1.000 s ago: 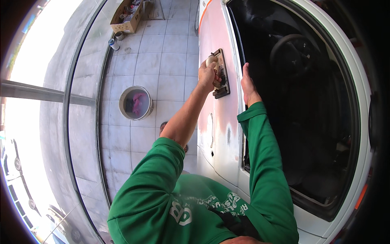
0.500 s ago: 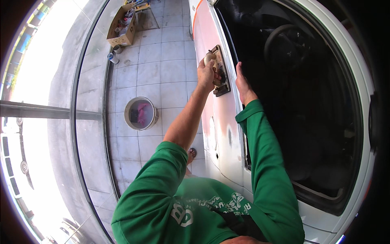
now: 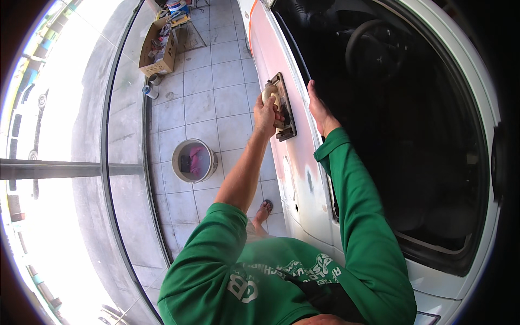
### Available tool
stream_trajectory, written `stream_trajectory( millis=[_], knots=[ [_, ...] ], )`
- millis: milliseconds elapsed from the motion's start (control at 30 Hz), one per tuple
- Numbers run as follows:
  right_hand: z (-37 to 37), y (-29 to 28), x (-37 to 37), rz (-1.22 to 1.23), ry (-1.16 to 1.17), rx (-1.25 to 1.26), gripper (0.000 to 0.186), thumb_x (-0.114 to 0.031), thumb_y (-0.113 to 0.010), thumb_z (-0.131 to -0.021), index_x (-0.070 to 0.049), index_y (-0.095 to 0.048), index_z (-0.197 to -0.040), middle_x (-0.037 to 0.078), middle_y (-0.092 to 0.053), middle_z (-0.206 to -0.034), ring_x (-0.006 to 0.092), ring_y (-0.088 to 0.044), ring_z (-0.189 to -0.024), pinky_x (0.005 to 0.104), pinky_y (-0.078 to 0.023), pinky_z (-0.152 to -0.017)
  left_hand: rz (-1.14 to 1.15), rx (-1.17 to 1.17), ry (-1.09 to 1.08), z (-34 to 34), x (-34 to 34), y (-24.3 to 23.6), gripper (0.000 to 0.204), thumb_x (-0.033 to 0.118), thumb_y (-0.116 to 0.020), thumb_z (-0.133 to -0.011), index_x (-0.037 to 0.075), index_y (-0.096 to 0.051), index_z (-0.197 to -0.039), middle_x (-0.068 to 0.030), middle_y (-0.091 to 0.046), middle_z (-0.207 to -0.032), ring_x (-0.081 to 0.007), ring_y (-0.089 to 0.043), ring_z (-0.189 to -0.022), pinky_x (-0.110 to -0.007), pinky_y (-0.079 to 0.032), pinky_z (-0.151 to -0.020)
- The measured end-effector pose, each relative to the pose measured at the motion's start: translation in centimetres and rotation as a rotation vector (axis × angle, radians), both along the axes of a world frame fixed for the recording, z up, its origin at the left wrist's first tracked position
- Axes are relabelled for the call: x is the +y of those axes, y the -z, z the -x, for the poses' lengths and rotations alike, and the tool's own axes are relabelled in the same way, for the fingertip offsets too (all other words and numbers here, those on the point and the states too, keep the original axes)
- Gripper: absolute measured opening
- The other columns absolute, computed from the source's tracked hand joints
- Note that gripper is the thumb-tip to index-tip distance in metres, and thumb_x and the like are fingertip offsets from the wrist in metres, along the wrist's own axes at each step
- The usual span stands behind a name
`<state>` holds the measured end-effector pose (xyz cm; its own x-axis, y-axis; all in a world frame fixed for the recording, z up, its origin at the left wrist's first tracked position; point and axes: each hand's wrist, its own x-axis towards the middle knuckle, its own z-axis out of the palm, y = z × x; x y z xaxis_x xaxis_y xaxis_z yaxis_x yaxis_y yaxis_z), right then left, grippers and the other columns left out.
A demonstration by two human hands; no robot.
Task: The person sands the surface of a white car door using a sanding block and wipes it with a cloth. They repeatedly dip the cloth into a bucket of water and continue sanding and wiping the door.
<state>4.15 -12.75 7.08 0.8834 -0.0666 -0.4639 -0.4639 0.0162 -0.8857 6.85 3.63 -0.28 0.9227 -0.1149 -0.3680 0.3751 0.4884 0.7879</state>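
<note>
My left hand (image 3: 264, 116) is closed on the rounded, light-coloured handle of a dark sanding block (image 3: 284, 108), which lies against the pale pink patch (image 3: 271, 54) on the white car door. My right hand (image 3: 319, 108) rests along the door's upper edge beside the open window, to the right of the block, fingers extended; some of them are hidden in shadow. Lower on the door are the pale handle recess (image 3: 288, 176) and a dark scuffed spot (image 3: 309, 181).
A bucket (image 3: 179, 165) with grey water and pink cloth stands on the tiled floor (image 3: 227, 92) left of me. Farther forward are small cans (image 3: 150, 92), a cardboard box (image 3: 162, 66) and a stand with items (image 3: 189, 35). Glass panels with metal frames line the left.
The sanding block in my left hand has shifted a little back toward me along the door relative to my right hand. The view has shifted, showing more of the stand and my foot.
</note>
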Motion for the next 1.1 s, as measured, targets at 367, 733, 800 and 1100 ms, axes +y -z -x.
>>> stream_trajectory(
  millis=[367,733,800,1100],
  knots=[
    [0.2,-1.0,0.8,0.039,0.022,-0.015,0.116,-0.092,-0.026,-0.092,-0.008,-0.008,-0.169,0.016,-0.002,-0.177,0.0304,-0.002,-0.164,0.0478,-0.008,-0.130,-0.071,0.016,-0.054,3.5,0.3,0.5,0.034,0.018,-0.056,-0.106,0.005,-0.053,-0.137,0.0030,-0.048,-0.069,-0.0065,-0.046,-0.047,-0.027,-0.048,-0.042],
    [0.7,0.7,-1.7,0.132,0.098,-0.004,0.114,-0.090,-0.027,-0.093,-0.007,-0.008,-0.169,0.017,-0.004,-0.177,0.0292,-0.004,-0.163,0.0473,-0.008,-0.130,0.027,0.028,0.059,14.2,-1.9,-2.1,0.046,0.016,-0.056,-0.105,0.006,-0.046,-0.150,0.0006,-0.054,-0.074,-0.0051,-0.047,-0.050,-0.022,-0.044,-0.045],
    [0.3,1.1,-1.5,0.136,0.084,-0.018,0.112,-0.089,-0.028,-0.095,-0.008,-0.007,-0.169,0.016,-0.002,-0.177,0.0290,-0.003,-0.164,0.0478,-0.008,-0.130,0.031,-0.013,0.015,5.9,-2.5,-1.9,0.040,0.017,-0.056,-0.106,0.004,-0.050,-0.143,-0.0009,-0.054,-0.076,-0.0070,-0.048,-0.050,-0.025,-0.046,-0.044],
    [0.8,-1.8,-0.4,-0.236,0.047,0.198,0.107,-0.086,-0.020,-0.098,-0.001,-0.034,-0.162,0.022,-0.040,-0.164,0.0318,-0.038,-0.153,0.0473,-0.032,-0.125,-0.062,-0.153,-0.002,15.2,-2.8,-2.3,0.053,0.017,-0.057,-0.105,0.006,-0.041,-0.154,-0.0046,-0.064,-0.095,-0.0082,-0.057,-0.061,-0.024,-0.050,-0.050]
  ],
)
